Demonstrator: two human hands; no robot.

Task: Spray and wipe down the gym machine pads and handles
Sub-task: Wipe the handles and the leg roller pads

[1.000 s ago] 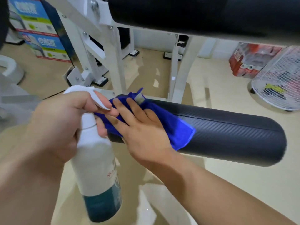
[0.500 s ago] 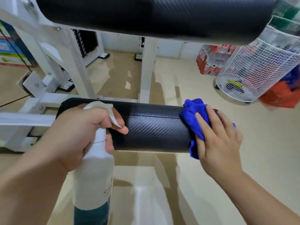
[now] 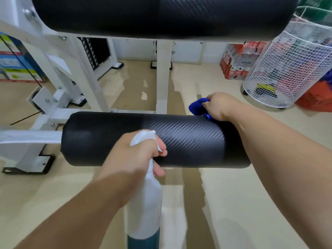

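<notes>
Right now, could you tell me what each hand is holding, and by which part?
The left hand grips the spray bottle by its neck; the right hand clutches the bunched blue cloth.

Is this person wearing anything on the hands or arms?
Nothing visible. The left hand and right hand wear no gloves, and neither wrist shows a watch or band. No sleeve covers the left forearm or right forearm. Fingers are partly hidden, so rings cannot be ruled out.

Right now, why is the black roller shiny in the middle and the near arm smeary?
Head view: light glares off the roller pad, showing its weave; the left hand and forearm are motion-blurred; the wide lens curves the upper pad.
</notes>
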